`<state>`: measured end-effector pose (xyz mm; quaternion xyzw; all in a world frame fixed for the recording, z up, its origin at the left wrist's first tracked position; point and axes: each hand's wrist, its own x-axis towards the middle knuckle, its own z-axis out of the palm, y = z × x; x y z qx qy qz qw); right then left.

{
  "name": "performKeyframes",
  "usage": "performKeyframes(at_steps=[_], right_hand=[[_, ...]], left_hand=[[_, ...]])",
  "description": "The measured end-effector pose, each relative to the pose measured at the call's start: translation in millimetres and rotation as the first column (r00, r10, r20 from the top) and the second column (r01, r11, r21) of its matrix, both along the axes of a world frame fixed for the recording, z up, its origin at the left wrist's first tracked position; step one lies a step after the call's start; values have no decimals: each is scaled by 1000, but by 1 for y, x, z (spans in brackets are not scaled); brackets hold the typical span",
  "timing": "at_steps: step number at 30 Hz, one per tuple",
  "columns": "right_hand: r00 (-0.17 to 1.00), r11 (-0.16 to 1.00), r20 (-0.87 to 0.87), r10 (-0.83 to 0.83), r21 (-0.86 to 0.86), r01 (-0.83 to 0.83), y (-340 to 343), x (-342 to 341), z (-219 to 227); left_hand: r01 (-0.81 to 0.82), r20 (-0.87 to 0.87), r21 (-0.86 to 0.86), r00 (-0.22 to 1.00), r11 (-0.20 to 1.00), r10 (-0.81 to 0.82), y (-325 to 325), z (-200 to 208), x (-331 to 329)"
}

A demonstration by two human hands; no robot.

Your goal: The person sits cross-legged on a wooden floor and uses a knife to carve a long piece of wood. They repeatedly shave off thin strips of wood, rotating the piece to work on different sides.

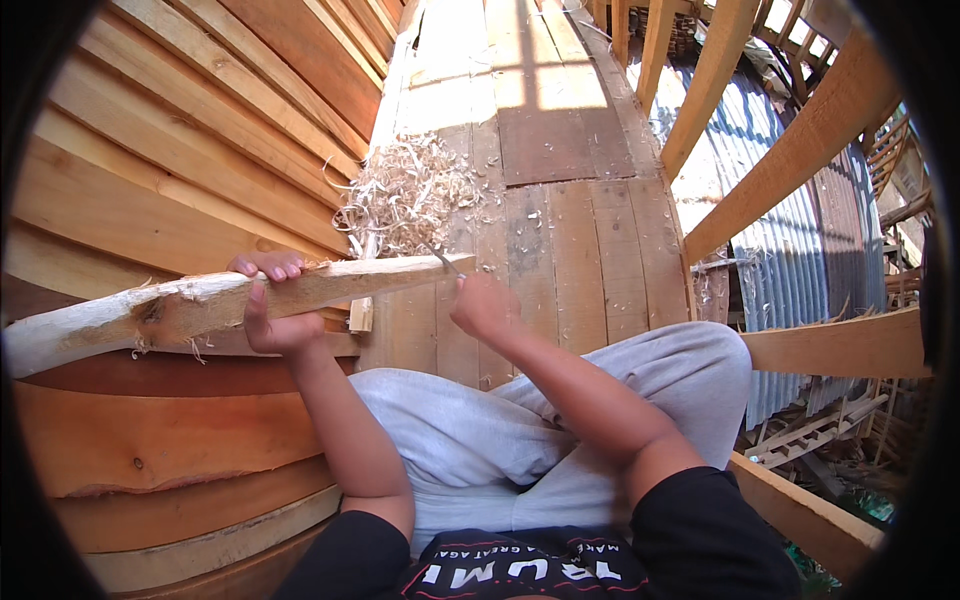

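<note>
A long, partly peeled wooden pole (200, 305) slants in from the left and narrows toward the middle of the head view. My left hand (284, 334) grips it from below, with the thumb on the near side and fingertips curled over the top. At the pole's thin end, my right hand (484, 306) is closed in a fist around a small knife (443, 259). The knife's thin, dark blade lies across the wood near the tip. Its handle is hidden inside my fist. Frayed bark strips hang from the pole's underside.
A heap of curly wood shavings (410, 195) lies on the plank floor (560, 250) beyond the pole. Overlapping boards form a wall (170, 430) on my left. Wooden rails (780, 150) and corrugated metal sheets (790, 270) stand to the right. My crossed legs are beneath my arms.
</note>
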<state>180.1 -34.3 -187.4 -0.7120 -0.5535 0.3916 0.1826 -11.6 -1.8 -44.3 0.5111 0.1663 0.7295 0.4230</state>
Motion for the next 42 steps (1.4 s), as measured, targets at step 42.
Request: performKeyframes(at_steps=[42], right_hand=[[968, 973, -191, 161, 196, -123, 2, 6, 40]], left_hand=[[-50, -10, -39, 999, 998, 49, -8, 12, 48]])
